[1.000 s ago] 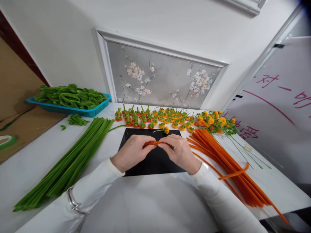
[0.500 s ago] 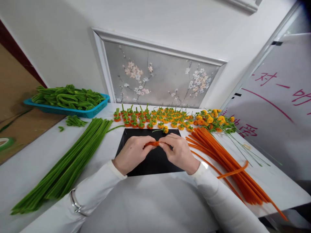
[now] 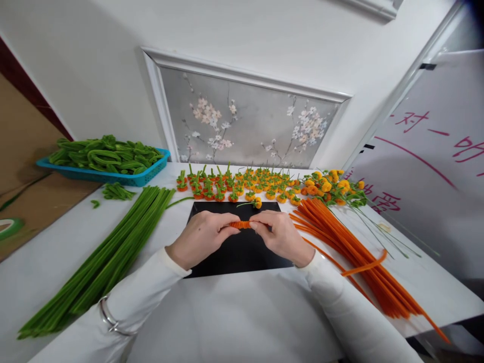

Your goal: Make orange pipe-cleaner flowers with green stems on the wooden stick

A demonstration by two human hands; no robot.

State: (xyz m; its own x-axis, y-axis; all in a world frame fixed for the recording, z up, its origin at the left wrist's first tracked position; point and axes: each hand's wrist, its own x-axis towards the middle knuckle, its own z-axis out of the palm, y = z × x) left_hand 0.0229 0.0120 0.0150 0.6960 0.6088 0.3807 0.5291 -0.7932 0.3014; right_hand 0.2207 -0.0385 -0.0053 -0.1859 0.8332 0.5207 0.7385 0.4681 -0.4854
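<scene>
My left hand pinches the left end of a short orange coiled piece, and my right hand pinches its right end. The ribbed middle of the coil shows between my fingertips. Both hands are over a black mat on the white table. Just beyond the fingers lies a small yellow flower with a green stem. To the right of my right hand is a bundle of orange fuzzy stems. A bundle of green fuzzy stems lies to the left.
A blue basket of green looped pieces stands at the back left, with short green pieces before it. Rows of small orange and yellow flowers line the back. Stemmed yellow flowers lie at the back right, near a whiteboard.
My left hand has shifted slightly left, and the gap between my fingertips is wider. More of the orange coil shows between them.
</scene>
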